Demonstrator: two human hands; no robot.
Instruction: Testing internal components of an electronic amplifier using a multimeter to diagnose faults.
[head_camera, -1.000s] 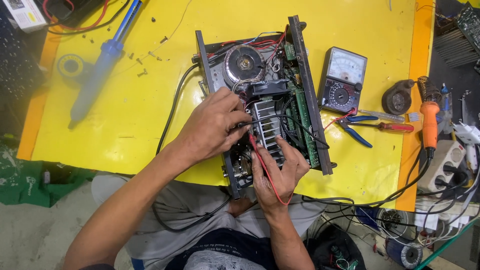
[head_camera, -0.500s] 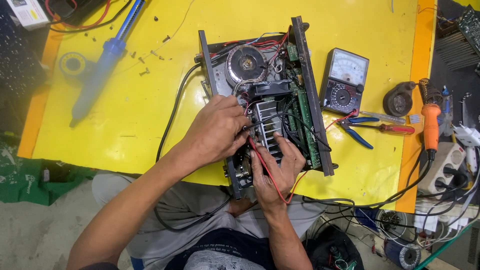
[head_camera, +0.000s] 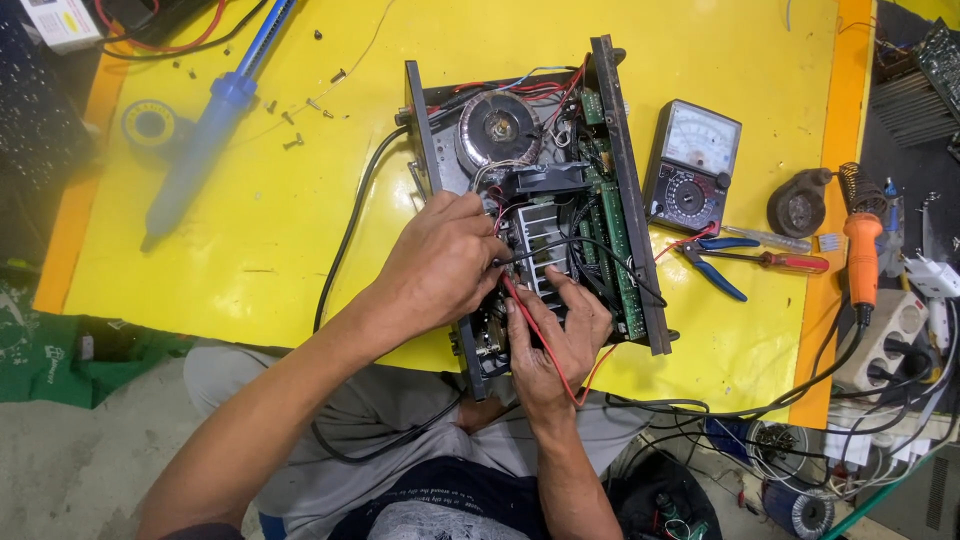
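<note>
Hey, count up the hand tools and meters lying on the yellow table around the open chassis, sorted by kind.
Blue desoldering pump: 1
Analog multimeter: 1
Blue-handled pliers: 1
Red-handled screwdriver: 1
Solder reel: 1
Total: 5
Both the left hand and the right hand are inside the open chassis, near the finned heatsink.

Single view, head-mounted, looking almost straight down from above the seated person's lap. Faces the yellow table (head_camera: 250, 250); its near edge runs across the lower third of frame, far edge cut off at the top, right edge with its orange border in view, left edge partly in view. Close range: both forearms enter from the bottom, and the open amplifier chassis (head_camera: 630, 190) sits centre frame. No second view, so no overlap.
</note>
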